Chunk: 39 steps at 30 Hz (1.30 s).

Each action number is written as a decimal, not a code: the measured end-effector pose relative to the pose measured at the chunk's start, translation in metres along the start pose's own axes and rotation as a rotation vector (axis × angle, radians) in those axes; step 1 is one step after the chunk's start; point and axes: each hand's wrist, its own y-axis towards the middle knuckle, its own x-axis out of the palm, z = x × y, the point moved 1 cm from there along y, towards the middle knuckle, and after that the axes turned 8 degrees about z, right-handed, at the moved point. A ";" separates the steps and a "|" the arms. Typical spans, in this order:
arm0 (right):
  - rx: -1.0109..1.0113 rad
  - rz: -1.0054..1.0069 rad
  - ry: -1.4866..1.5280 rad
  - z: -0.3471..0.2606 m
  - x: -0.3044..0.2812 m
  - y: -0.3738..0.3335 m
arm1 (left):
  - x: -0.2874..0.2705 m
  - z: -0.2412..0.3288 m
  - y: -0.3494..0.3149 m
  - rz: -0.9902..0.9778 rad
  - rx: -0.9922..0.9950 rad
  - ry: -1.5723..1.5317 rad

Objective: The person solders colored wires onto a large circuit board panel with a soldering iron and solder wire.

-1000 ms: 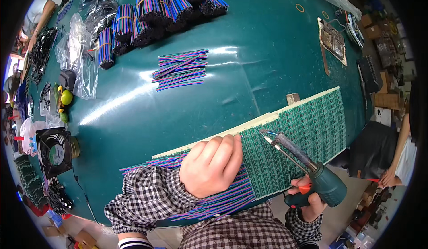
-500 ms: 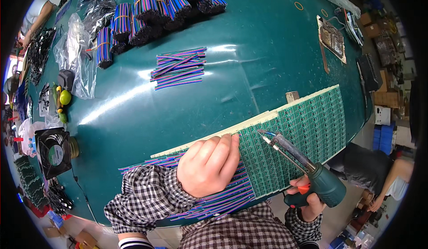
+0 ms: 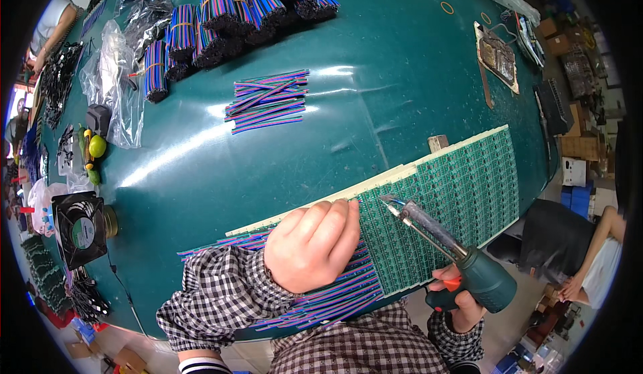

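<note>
Green, smooth and glossy, covered the bench (image 3: 201, 180). At its far left, a bare arm (image 3: 60, 36) belonging to another person reached in toward a heap of black cables (image 3: 61, 83). On the near left stood a square black fan (image 3: 79, 232); a little farther off lay a round yellow-green object (image 3: 97, 147), with a crumpled clear plastic bag (image 3: 115, 99) beyond it. To the right of the bag, at the far side, banded wire bundles (image 3: 220, 2) in blue, pink and black were heaped together, and nearer than these a small loose pile of wires (image 3: 268, 99) lay by itself.

At the near side, the left hand (image 3: 308, 250), in a checked sleeve (image 3: 224, 283), was bent over a spread of coloured wires (image 3: 345, 293). Its fingers were curled, their tips gathered at the left part of a circuit-board panel (image 3: 455, 200); whether they pinched a wire could not be told. The panel lay slanted at the near right of the bench, a pale strip (image 3: 321, 203) running along its far edge and a small wooden block (image 3: 437, 143) just beside that edge.

Farther right, the right hand (image 3: 465, 310) had its fingers wrapped round the handle of a dark green soldering iron (image 3: 492, 280), whose tip pointed left over the panel, near the left fingertips. At the far right lay a stained metal plate (image 3: 497, 59); off the bench, at the near right, another person (image 3: 603, 267) showed bare forearms.
</note>
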 end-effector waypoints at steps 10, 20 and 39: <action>0.033 0.055 0.023 0.014 -0.005 -0.005 | 0.000 -0.004 -0.001 -0.025 -0.002 -0.035; 0.020 0.048 0.014 0.017 -0.006 -0.004 | -0.001 -0.008 0.000 -0.054 -0.072 -0.152; 0.008 0.005 0.007 0.014 -0.005 -0.002 | 0.002 -0.005 0.000 -0.009 -0.081 -0.144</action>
